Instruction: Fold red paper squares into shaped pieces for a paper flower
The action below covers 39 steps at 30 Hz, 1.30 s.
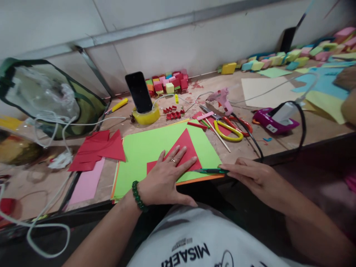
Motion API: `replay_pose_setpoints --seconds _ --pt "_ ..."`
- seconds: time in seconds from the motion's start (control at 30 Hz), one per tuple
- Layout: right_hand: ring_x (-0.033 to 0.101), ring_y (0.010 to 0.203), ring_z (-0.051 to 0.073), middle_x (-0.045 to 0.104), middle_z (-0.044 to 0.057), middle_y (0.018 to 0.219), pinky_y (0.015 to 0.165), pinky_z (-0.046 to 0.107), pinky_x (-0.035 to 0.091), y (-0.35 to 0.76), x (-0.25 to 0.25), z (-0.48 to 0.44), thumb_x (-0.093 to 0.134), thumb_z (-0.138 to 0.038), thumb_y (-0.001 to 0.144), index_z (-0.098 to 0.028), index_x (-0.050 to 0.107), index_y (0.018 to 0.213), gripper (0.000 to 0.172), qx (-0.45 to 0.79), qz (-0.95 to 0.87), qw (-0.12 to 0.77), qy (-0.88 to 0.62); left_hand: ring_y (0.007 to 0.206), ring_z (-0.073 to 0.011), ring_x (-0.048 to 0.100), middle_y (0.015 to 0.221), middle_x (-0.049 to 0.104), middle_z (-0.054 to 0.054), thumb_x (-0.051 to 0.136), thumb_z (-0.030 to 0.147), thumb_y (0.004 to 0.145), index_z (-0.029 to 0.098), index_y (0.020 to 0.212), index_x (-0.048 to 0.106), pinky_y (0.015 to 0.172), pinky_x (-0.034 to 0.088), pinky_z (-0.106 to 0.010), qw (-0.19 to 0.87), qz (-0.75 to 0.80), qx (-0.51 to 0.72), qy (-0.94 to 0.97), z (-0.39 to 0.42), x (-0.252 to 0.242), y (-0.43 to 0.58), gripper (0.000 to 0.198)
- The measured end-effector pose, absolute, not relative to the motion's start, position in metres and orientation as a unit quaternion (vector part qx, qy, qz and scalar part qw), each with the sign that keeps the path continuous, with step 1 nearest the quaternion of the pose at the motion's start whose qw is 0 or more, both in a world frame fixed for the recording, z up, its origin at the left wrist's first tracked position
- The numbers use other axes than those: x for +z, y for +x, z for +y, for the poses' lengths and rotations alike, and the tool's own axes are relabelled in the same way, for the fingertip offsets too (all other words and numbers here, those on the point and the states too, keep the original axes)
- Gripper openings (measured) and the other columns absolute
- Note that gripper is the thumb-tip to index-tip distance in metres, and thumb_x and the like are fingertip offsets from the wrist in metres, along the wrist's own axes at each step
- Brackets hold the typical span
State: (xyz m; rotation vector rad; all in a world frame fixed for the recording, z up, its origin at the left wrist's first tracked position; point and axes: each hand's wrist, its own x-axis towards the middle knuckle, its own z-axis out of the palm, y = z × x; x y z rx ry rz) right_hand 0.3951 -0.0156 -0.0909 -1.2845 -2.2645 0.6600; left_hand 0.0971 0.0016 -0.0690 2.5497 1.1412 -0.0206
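My left hand (169, 174) lies flat with fingers spread on a red sheet of paper (189, 146), which has a triangular point at the top. The red paper rests on a stack of bright green sheets (144, 142), with orange edges showing underneath. In my right hand (250, 173), fingers closed, is a slim green craft knife (211, 171). Its thin pointed tip meets the lower right edge of the red paper. Left of the stack lie more red paper pieces (97, 148) and a pink sheet (87, 181).
Behind the stack are a phone (139, 92) propped on a yellow tape roll (147, 114), a yellow cutter (120, 105), scissors (228, 130), a pink glue gun (222, 99) and a purple power strip (267, 120). Folded paper cubes (169, 83) line the wall. A bag (55, 96) stands left.
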Motion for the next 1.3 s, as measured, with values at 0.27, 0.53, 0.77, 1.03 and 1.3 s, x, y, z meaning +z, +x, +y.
replay_pose_setpoints --seconds 0.27,0.53,0.77,1.03,1.3 --pt "0.057 0.066 0.013 0.055 0.002 0.075 0.059 0.024 0.045 0.393 -0.094 -0.016 0.046 -0.035 0.096 -0.028 0.066 0.120 0.032 0.241 -0.825 0.231 -0.456 0.146 -0.0367 0.005 0.160 0.006 -0.010 0.053 0.082 0.065 0.033 0.151 0.016 0.113 0.008 -0.064 0.180 0.404 -0.005 0.897 0.000 -0.069 0.099 0.106" --pt "0.060 0.071 0.014 0.059 0.003 0.079 0.063 0.024 0.048 0.401 -0.100 -0.023 0.048 -0.037 0.095 -0.026 0.066 0.120 0.033 0.247 -0.813 0.228 -0.476 0.146 -0.0359 0.005 0.160 0.007 -0.011 0.044 0.088 0.063 0.031 0.151 0.016 0.113 0.006 -0.064 0.174 0.409 0.013 0.896 -0.007 -0.061 0.101 0.109" --pt "0.059 0.068 0.014 0.058 0.002 0.078 0.060 0.024 0.047 0.397 -0.099 -0.023 0.048 -0.036 0.094 -0.029 0.066 0.121 0.032 0.236 -0.815 0.237 -0.472 0.145 -0.0385 0.008 0.160 0.006 -0.010 0.042 0.087 0.066 0.031 0.152 0.014 0.111 0.006 -0.067 0.156 0.434 -0.019 0.887 -0.014 -0.059 0.072 0.106" --pt "0.057 0.063 0.012 0.055 0.002 0.074 0.058 0.023 0.046 0.386 -0.095 -0.022 0.046 -0.036 0.095 -0.030 0.066 0.121 0.033 0.221 -0.828 0.239 -0.456 0.145 -0.0403 0.011 0.160 0.006 -0.010 0.044 0.085 0.067 0.032 0.152 0.012 0.111 0.009 -0.067 0.156 0.433 -0.019 0.887 -0.015 -0.068 0.069 0.105" --pt "0.057 0.062 0.012 0.053 0.002 0.073 0.057 0.022 0.045 0.384 -0.092 -0.023 0.044 -0.035 0.096 -0.028 0.067 0.121 0.034 0.210 -0.837 0.234 -0.449 0.145 -0.0392 0.009 0.160 0.005 -0.009 0.043 0.087 0.066 0.032 0.152 0.011 0.110 0.009 -0.067 0.160 0.437 -0.017 0.885 -0.016 -0.067 0.069 0.107"
